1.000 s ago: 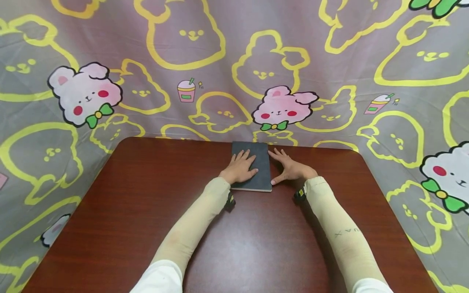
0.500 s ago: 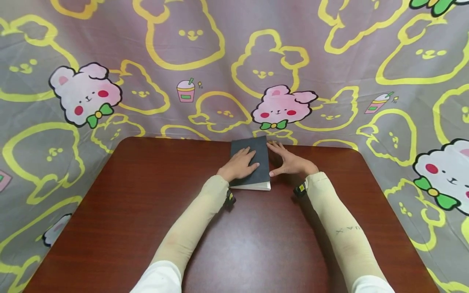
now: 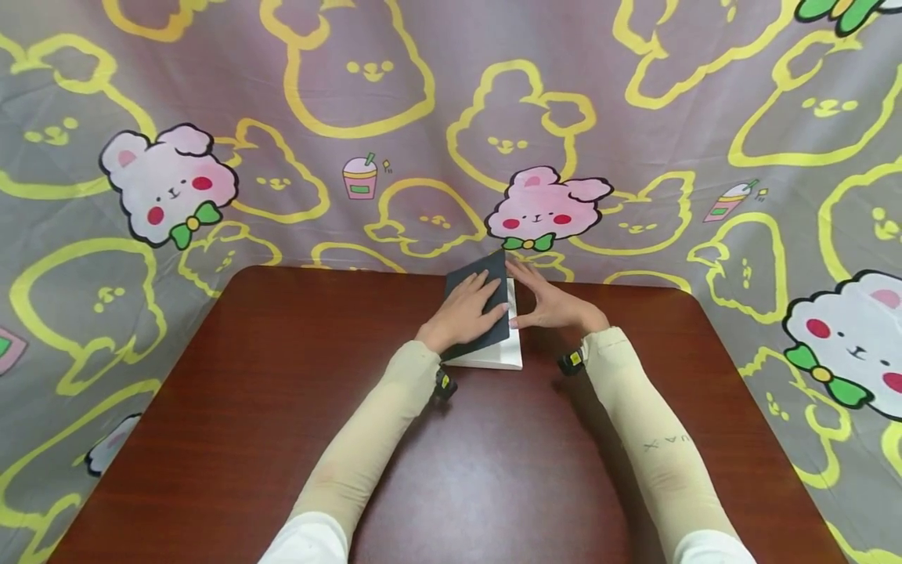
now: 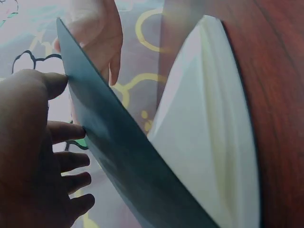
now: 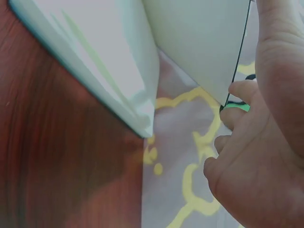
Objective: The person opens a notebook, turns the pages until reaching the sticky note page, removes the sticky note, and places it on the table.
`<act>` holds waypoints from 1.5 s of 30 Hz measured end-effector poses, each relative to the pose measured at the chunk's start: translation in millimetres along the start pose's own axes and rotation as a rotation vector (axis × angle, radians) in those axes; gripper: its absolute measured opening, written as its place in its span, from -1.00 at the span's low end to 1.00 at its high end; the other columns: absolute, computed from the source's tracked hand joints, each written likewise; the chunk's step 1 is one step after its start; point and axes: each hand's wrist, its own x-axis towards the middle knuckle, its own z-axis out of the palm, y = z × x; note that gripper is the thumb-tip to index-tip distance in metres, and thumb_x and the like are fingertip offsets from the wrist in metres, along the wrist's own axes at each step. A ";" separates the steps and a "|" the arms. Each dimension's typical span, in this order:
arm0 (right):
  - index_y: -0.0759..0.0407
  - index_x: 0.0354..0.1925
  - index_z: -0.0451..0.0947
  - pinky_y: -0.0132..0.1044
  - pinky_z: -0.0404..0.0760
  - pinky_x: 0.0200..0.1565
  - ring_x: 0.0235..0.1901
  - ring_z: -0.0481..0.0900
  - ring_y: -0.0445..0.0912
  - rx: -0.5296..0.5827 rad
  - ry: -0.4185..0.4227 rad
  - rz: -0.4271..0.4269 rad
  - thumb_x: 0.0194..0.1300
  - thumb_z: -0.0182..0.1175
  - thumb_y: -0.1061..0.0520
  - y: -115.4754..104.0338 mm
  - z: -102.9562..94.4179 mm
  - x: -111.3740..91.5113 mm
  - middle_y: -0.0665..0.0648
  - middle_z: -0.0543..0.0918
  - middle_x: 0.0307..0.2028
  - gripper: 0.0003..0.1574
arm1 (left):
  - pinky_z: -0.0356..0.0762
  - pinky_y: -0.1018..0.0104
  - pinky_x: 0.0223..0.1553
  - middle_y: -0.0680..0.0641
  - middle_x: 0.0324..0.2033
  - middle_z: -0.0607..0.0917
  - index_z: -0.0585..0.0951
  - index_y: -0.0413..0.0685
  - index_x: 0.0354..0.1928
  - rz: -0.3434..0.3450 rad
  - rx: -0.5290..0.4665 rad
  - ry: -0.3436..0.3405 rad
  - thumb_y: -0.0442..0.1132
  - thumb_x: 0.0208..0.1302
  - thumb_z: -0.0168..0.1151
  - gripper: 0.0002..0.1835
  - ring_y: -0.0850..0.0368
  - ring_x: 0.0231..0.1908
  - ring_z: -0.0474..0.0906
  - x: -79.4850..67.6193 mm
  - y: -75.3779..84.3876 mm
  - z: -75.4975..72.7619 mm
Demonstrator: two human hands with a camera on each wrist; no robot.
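A notebook with a dark grey cover (image 3: 496, 294) lies at the table's far edge. Its cover is lifted and tilted up to the left, baring white pages (image 3: 503, 352) below. My left hand (image 3: 461, 309) is spread over the outside of the cover; in the left wrist view its fingertips (image 4: 78, 164) point at the cover's edge. At the cover's raised right edge is my right hand (image 3: 557, 301), thumb and fingers spread wide apart. In the right wrist view, its fingertips (image 5: 237, 90) meet the cover's corner beside the cover's pale inner side (image 5: 199, 42).
The notebook stands on a reddish-brown wooden table (image 3: 451, 462) with rounded far corners. A grey curtain (image 3: 402, 94) with yellow outlines and cartoon bunnies hangs right behind the table and along both sides.
The notebook was closed a second ago; its cover has risen at the right and swung leftward, showing white pages. The right hand has moved slightly left with the cover's edge.
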 end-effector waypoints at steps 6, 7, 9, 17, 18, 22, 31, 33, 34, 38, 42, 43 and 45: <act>0.10 0.65 -0.30 0.43 -0.14 0.47 0.59 -0.45 0.28 -0.034 0.016 -0.021 0.16 0.52 -0.07 -10.0 0.6 8.0 0.15 -0.32 0.65 0.49 | -0.07 -0.14 0.56 -0.19 0.61 -0.01 0.16 0.06 0.61 -0.008 0.019 0.047 0.29 0.50 -0.08 -0.21 -0.19 0.60 -0.14 -3.4 4.8 -10.2; 0.10 0.65 -0.30 0.42 -0.14 0.47 0.59 -0.45 0.27 -0.036 0.017 -0.022 0.15 0.52 -0.06 -11.0 0.7 8.9 0.15 -0.32 0.65 0.49 | -0.08 -0.14 0.57 -0.18 0.62 -0.02 0.15 0.09 0.61 -0.010 0.043 0.050 0.29 0.50 -0.08 -0.22 -0.19 0.60 -0.15 -3.8 5.6 -11.7; 0.10 0.65 -0.30 0.42 -0.15 0.47 0.59 -0.46 0.26 -0.035 0.017 -0.021 0.15 0.53 -0.06 -12.4 0.8 11.0 0.15 -0.32 0.65 0.49 | -0.12 -0.14 0.57 -0.16 0.62 -0.03 0.15 0.14 0.61 -0.020 0.096 0.051 0.28 0.50 -0.08 -0.24 -0.18 0.61 -0.19 -4.7 7.4 -14.8; 0.06 0.65 -0.33 0.45 -0.15 0.45 0.59 -0.51 0.24 -0.020 0.024 -0.025 0.14 0.52 -0.12 -17.2 3.3 13.9 0.14 -0.33 0.65 0.52 | -0.17 -0.18 0.57 -0.04 0.64 -0.08 0.17 0.32 0.60 -0.063 0.347 0.031 0.35 0.50 -0.25 -0.28 -0.17 0.61 -0.23 -7.1 12.7 -28.0; 0.06 0.65 -0.34 0.45 -0.15 0.45 0.59 -0.51 0.24 -0.019 0.023 -0.031 0.15 0.51 -0.13 -16.9 3.8 13.8 0.15 -0.34 0.65 0.51 | -0.17 -0.17 0.57 -0.03 0.64 -0.08 0.17 0.33 0.60 -0.064 0.361 0.029 0.34 0.50 -0.26 -0.29 -0.16 0.61 -0.23 -7.3 12.5 -29.1; 0.08 0.65 -0.33 0.46 -0.17 0.45 0.59 -0.50 0.26 -0.041 0.023 -0.026 0.12 0.51 -0.19 -15.9 7.2 12.5 0.16 -0.34 0.65 0.54 | -0.19 -0.14 0.58 0.01 0.64 -0.09 0.15 0.35 0.60 -0.071 0.367 0.019 0.33 0.51 -0.25 -0.30 -0.11 0.62 -0.27 -10.7 10.6 -35.1; 0.13 0.65 -0.30 0.43 -0.30 0.46 0.57 -0.47 0.33 -0.100 0.031 -0.005 0.05 0.56 -0.22 -10.2 16.2 8.9 0.26 -0.28 0.64 0.60 | -0.23 -0.13 0.58 0.01 0.64 -0.12 0.16 0.35 0.60 -0.056 0.320 0.021 0.31 0.51 -0.23 -0.31 -0.09 0.62 -0.30 -18.9 0.2 -46.6; 0.11 0.65 -0.34 0.40 -0.31 0.47 0.58 -0.48 0.33 -0.114 0.015 0.013 0.05 0.55 -0.25 -7.3 19.7 9.3 0.26 -0.28 0.63 0.62 | -0.21 -0.13 0.58 0.01 0.64 -0.10 0.17 0.34 0.59 -0.047 0.309 0.036 0.30 0.51 -0.22 -0.32 -0.11 0.62 -0.28 -21.0 -4.0 -49.1; 0.12 0.64 -0.35 0.39 -0.30 0.48 0.58 -0.47 0.33 -0.123 0.012 0.020 0.06 0.55 -0.25 -6.3 21.5 9.6 0.26 -0.28 0.63 0.62 | -0.21 -0.14 0.58 0.01 0.64 -0.10 0.18 0.34 0.59 -0.042 0.300 0.044 0.29 0.52 -0.22 -0.32 -0.11 0.62 -0.26 -22.4 -6.1 -50.6; 0.22 0.63 -0.37 0.38 -0.28 0.48 0.57 -0.46 0.33 -0.141 -0.022 0.069 0.06 0.54 -0.28 -2.4 29.2 10.3 0.27 -0.29 0.63 0.65 | -0.19 -0.16 0.57 0.00 0.64 -0.06 0.21 0.28 0.58 -0.016 0.253 0.075 0.24 0.52 -0.18 -0.33 -0.14 0.62 -0.24 -29.2 -13.9 -57.5; 0.32 0.61 -0.33 0.37 -0.29 0.49 0.57 -0.44 0.36 -0.168 -0.066 0.114 0.07 0.51 -0.31 1.5 36.5 10.2 0.32 -0.25 0.62 0.63 | -0.15 -0.18 0.56 -0.02 0.63 -0.03 0.21 0.22 0.59 0.002 0.224 0.094 0.20 0.53 -0.15 -0.34 -0.16 0.61 -0.22 -37.0 -23.8 -63.3; 0.33 0.61 -0.32 0.36 -0.29 0.49 0.57 -0.43 0.36 -0.180 -0.075 0.126 0.07 0.51 -0.32 3.3 38.0 10.1 0.32 -0.23 0.62 0.63 | -0.15 -0.18 0.56 -0.02 0.63 -0.04 0.21 0.21 0.59 0.005 0.218 0.096 0.19 0.54 -0.15 -0.34 -0.16 0.61 -0.23 -38.8 -26.3 -64.6; 0.34 0.61 -0.28 0.34 -0.29 0.50 0.57 -0.42 0.36 -0.192 -0.087 0.144 0.07 0.51 -0.32 5.3 40.1 9.0 0.32 -0.20 0.62 0.61 | -0.15 -0.19 0.56 -0.03 0.63 -0.03 0.20 0.21 0.59 0.010 0.206 0.102 0.17 0.54 -0.13 -0.35 -0.16 0.61 -0.23 -42.2 -31.5 -67.1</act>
